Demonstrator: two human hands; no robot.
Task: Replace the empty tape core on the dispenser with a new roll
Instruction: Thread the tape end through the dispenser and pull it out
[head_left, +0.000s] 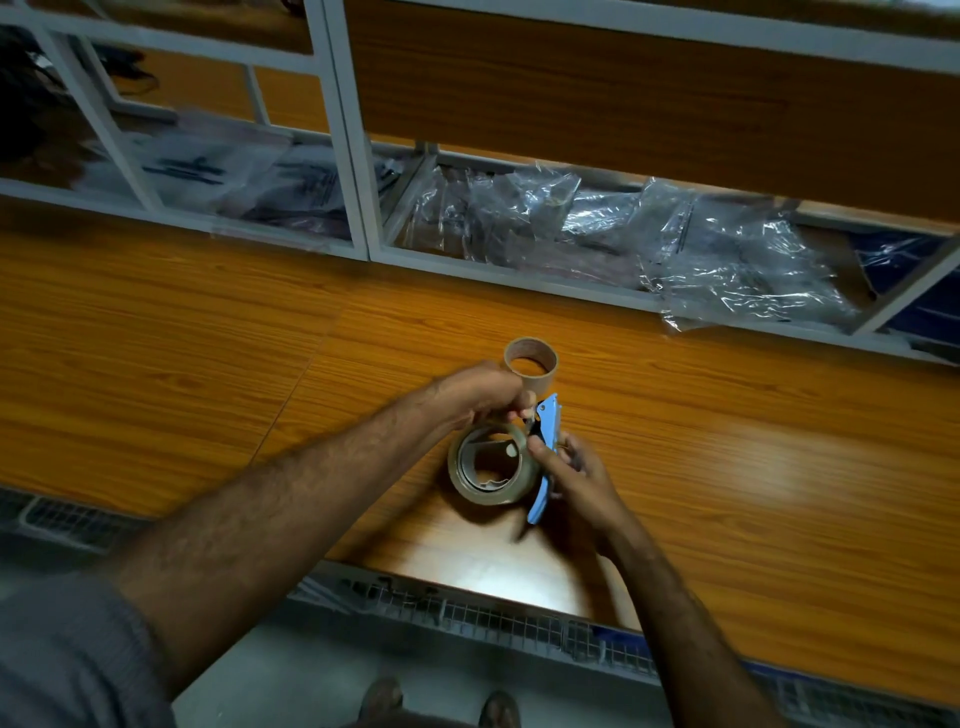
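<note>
Over the wooden table (208, 322), the right hand (576, 478) grips the blue dispenser (543, 457) with the new roll (467, 480) on it. Left hand (478, 392) pinches the tape end; it could slip and stick back. Empty core (531, 364) stands just behind.

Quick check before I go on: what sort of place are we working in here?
Likely a packing or stockroom workbench: a wood-grain table, metal-framed shelves holding clear plastic bags, and a tape roll on a blue dispenser.
</note>
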